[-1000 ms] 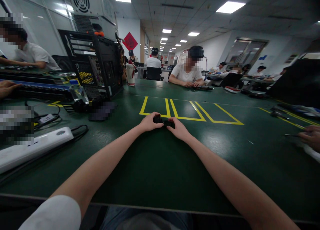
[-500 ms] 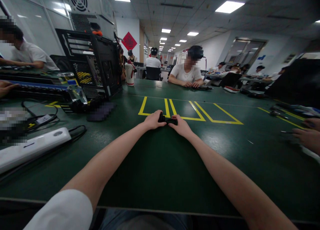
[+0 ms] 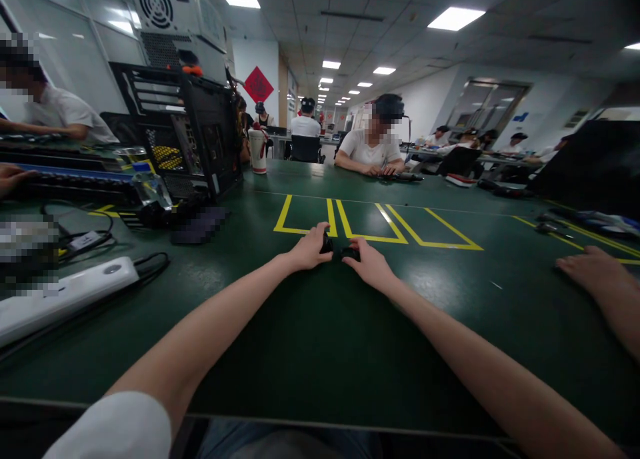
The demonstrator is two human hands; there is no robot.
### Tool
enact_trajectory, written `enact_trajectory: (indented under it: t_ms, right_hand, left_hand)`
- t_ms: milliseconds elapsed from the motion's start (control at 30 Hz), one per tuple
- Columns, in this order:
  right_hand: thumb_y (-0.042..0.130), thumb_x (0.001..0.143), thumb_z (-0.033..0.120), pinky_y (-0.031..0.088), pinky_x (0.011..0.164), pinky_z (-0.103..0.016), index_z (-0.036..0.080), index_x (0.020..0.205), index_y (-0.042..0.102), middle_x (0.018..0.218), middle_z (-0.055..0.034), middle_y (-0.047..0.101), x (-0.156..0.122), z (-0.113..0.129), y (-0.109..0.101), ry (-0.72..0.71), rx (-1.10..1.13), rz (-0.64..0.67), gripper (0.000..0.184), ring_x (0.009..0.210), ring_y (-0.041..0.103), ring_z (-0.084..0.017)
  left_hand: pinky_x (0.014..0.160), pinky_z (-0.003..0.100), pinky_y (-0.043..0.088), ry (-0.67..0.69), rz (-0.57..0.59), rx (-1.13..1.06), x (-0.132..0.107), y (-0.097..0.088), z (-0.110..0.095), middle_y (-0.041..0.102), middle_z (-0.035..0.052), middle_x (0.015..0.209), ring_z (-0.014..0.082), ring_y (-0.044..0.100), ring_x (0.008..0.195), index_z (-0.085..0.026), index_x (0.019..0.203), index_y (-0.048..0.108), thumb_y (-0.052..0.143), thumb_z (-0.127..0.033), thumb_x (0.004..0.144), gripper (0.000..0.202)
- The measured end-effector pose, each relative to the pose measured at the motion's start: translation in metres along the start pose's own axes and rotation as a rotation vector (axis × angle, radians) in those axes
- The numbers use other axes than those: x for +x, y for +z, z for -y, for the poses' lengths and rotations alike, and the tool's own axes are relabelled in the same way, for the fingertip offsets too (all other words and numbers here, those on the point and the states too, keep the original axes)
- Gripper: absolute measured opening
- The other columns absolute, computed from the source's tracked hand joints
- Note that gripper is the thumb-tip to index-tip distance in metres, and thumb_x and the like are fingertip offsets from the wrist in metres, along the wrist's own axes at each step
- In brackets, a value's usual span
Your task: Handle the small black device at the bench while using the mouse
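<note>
My left hand [image 3: 310, 248] is closed around a small black object [image 3: 327, 244], held between thumb and fingers just above the green table [image 3: 300, 339]. A second small black object [image 3: 351, 253] sits in the closed fingers of my right hand [image 3: 370, 262]. A narrow gap separates the two pieces. Their exact kind cannot be made out, as my fingers cover most of each. Both hands are just on the near side of the yellow tape outlines [image 3: 373, 236].
To the left are a white power strip [image 3: 75, 292], a black computer case [image 3: 195, 132], a clear bottle [image 3: 153, 189] and a dark pad [image 3: 199, 226]. A white cup [image 3: 257, 151] stands farther back. A co-worker's hand [image 3: 595, 269] rests at right; another person [image 3: 373, 146] sits opposite.
My hands have moved apart, and the black item between them now shows as two separate pieces, one in each hand. The co-worker's hand at right has shifted and come farther into view.
</note>
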State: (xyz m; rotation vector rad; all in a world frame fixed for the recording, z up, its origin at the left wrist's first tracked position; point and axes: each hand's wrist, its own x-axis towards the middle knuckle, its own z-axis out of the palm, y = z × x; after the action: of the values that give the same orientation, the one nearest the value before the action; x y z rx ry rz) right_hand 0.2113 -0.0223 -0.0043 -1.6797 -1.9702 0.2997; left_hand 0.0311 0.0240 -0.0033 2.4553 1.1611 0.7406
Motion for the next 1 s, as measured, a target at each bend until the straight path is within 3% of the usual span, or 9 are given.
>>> enact_trajectory:
  t_ms: [133,233,333,533,700,800,900,967,1000]
  right_hand:
    - [0.059,0.071,0.027,0.041,0.087,-0.041,0.021,0.116,0.039,0.108,-0.0092,0.057,-0.076,0.042,-0.014,-0.157,0.159,0.232,0.049,0.1,0.055,-0.023]
    - [0.066,0.064,0.026,0.042,0.087,-0.039,0.022,0.112,0.04,0.109,-0.0086,0.056,-0.136,0.071,-0.02,-0.118,0.345,0.31,0.055,0.099,0.055,-0.022]
    - [0.067,0.061,0.029,0.045,0.083,-0.036,0.021,0.105,0.044,0.104,-0.0085,0.059,-0.175,0.088,-0.014,-0.031,0.549,0.396,0.05,0.095,0.058,-0.021]
    - [0.068,0.057,0.047,0.046,0.082,-0.036,0.021,0.102,0.043,0.1,-0.0114,0.062,-0.2,0.099,0.015,0.099,0.949,0.466,0.058,0.095,0.059,-0.025]
    - [0.069,0.055,0.051,0.045,0.087,-0.039,0.024,0.113,0.041,0.111,-0.0124,0.058,-0.202,0.105,0.022,0.141,0.961,0.483,0.07,0.099,0.058,-0.025]
    - [0.067,0.06,0.044,0.047,0.086,-0.041,0.028,0.117,0.04,0.122,-0.0118,0.051,-0.196,0.089,0.002,0.075,0.802,0.268,0.066,0.101,0.056,-0.026]
    - [0.057,0.071,0.04,0.046,0.086,-0.045,0.032,0.111,0.044,0.117,-0.0091,0.053,-0.189,0.047,-0.033,0.143,0.548,-0.216,0.043,0.101,0.056,-0.026]
    - [0.052,0.074,0.039,0.046,0.087,-0.046,0.033,0.108,0.045,0.114,-0.0093,0.055,-0.188,0.011,-0.055,0.24,0.43,-0.447,0.035,0.101,0.056,-0.026]
    - [0.052,0.075,0.039,0.045,0.088,-0.046,0.034,0.108,0.045,0.113,-0.0094,0.054,-0.189,-0.007,-0.063,0.272,0.368,-0.544,0.035,0.101,0.055,-0.026]
  left_hand:
    - [0.085,0.039,0.041,0.177,0.201,0.072,-0.079,-0.028,-0.041,0.045,0.0134,0.116,0.0257,0.049,0.101,-0.017,0.125,0.023,0.06,-0.031,0.067,0.07]
    - [0.082,0.039,0.041,0.232,0.321,0.17,-0.143,-0.046,-0.079,0.049,0.0088,0.109,0.0249,0.05,0.096,-0.023,0.122,0.03,0.062,-0.03,0.067,0.064]
    - [0.081,0.04,0.042,0.204,0.372,0.232,-0.19,-0.053,-0.104,0.05,0.0079,0.109,0.0249,0.05,0.095,-0.027,0.122,0.031,0.062,-0.034,0.067,0.064]
    - [0.079,0.04,0.046,0.265,0.245,0.234,-0.224,-0.037,-0.106,0.055,0.0099,0.106,0.0245,0.053,0.093,-0.033,0.131,0.015,0.051,-0.03,0.076,0.066]
    - [0.076,0.036,0.05,0.223,0.163,0.215,-0.24,-0.038,-0.094,0.057,0.0042,0.103,0.0225,0.053,0.095,-0.042,0.123,0.03,0.052,-0.028,0.075,0.055]
    - [0.074,0.032,0.052,0.072,0.037,0.188,-0.257,-0.062,-0.072,0.053,0.0,0.111,0.021,0.053,0.096,-0.044,0.116,0.038,0.056,-0.029,0.067,0.054]
    - [0.077,0.035,0.049,-0.161,-0.118,0.256,-0.275,-0.105,-0.029,0.051,-0.0069,0.109,0.0204,0.053,0.095,-0.046,0.109,0.039,0.052,-0.035,0.068,0.044]
    - [0.083,0.041,0.045,-0.311,-0.223,0.315,-0.287,-0.133,0.006,0.05,-0.012,0.104,0.022,0.051,0.097,-0.047,0.104,0.037,0.047,-0.044,0.071,0.035]
    - [0.082,0.042,0.044,-0.412,-0.218,0.342,-0.292,-0.146,0.024,0.05,-0.0131,0.098,0.0214,0.051,0.094,-0.047,0.104,0.036,0.044,-0.045,0.074,0.031]
